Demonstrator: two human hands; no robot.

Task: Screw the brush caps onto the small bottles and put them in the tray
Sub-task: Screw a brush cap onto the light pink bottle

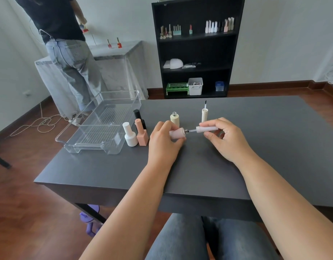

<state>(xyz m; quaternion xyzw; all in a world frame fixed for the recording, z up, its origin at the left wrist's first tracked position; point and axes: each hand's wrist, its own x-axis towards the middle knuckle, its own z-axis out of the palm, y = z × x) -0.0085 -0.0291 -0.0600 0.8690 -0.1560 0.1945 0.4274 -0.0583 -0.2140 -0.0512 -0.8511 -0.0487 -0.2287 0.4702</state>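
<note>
The left hand (164, 141) grasps a pink bottle (178, 133) on its side just above the table (255, 147), neck pointing right. The right hand (225, 136) pinches a pale cap (207, 128) between thumb and fingers, its brush stem (192, 130) lined up with the bottle's neck, the tip at or just inside the mouth (hard to tell which).

Just behind the hands stand a cream bottle (175, 119), uncapped, and a cream cap (204, 115) set upside down with its brush pointing up. Left of the left hand three capped bottles cluster: a white one (130, 136), a peach one (142, 135) touching it, and a black one (139, 117) behind. They stand between the hands and the clear tray (98, 126), which holds nothing and overhangs the table's left edge.

In all: five bottles, two loose caps, one tray. Beyond, a black shelf (196, 47) and a person (66, 44) at another table.
</note>
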